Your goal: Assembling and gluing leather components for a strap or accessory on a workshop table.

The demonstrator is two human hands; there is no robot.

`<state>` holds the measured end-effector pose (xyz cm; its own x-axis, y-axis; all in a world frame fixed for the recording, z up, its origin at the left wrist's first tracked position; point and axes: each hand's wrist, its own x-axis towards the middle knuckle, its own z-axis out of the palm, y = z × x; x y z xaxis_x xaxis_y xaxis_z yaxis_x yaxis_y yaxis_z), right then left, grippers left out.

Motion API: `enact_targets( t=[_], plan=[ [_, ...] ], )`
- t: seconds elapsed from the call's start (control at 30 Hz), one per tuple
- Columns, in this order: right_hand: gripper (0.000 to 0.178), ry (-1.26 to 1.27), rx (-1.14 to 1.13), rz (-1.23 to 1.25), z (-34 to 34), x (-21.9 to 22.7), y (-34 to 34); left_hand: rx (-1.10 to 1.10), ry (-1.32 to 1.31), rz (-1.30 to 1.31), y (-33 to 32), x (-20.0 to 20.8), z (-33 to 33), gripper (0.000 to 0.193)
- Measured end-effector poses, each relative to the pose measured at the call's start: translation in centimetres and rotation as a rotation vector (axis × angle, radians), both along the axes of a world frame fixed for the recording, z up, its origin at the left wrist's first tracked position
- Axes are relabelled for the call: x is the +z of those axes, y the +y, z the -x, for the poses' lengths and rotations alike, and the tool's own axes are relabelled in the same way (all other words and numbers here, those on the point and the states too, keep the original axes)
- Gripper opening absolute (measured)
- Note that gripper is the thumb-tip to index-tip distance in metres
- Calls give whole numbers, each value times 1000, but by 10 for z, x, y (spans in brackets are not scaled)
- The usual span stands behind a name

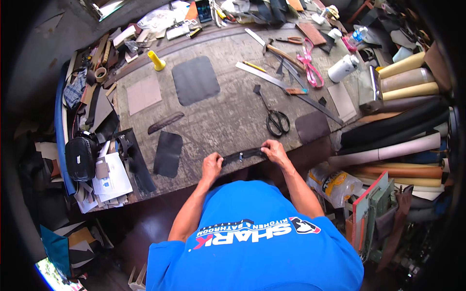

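At the table's near edge I hold a short black zipper [252, 153] stretched out level between my hands. A small silvery slider shows near its middle. My left hand [212, 164] pinches one end, and my right hand [275, 151] pinches the other, a bit higher up. Beyond my right hand lie black-handled scissors [277, 123], blades pointing away. Left of my left hand rests a black rounded leather piece [168, 154]. A dark curved strip [166, 122] lies above that piece, and a dark brown panel [312, 127] sits to the right of the scissors.
A larger black panel [196, 80] and a yellow cone-shaped object [156, 61] lie farther back. Right of centre are a steel ruler [262, 75], a hammer [286, 56] and a white bottle [342, 68]. Material rolls [393, 148] crowd the right; a black pouch [81, 157] and papers [111, 179] fill the left edge.
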<state>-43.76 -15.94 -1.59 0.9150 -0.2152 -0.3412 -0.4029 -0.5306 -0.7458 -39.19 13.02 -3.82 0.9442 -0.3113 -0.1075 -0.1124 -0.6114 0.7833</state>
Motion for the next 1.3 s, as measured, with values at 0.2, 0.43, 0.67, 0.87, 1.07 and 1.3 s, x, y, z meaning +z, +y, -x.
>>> enact_targets(
  t=[0.2,0.43,0.67,0.87,1.07,1.3],
  plan=[
    [12,-90,-43,-268,-25,42,-37,189,411,367,-13,25,-21,14],
    [15,71,-34,-199,-9,41,-64,173,476,277,-38,29,-4,14],
    [28,-36,-30,35,17,2,-74,50,244,22,-54,17,27,16],
    [28,-13,-41,168,15,-5,-75,-13,154,-8,-55,11,28,16],
    [30,34,-86,170,16,2,-67,-11,81,-12,-58,8,30,14],
    [17,-444,-122,418,56,-17,-34,-18,2,-51,-61,9,30,15]
  ],
)
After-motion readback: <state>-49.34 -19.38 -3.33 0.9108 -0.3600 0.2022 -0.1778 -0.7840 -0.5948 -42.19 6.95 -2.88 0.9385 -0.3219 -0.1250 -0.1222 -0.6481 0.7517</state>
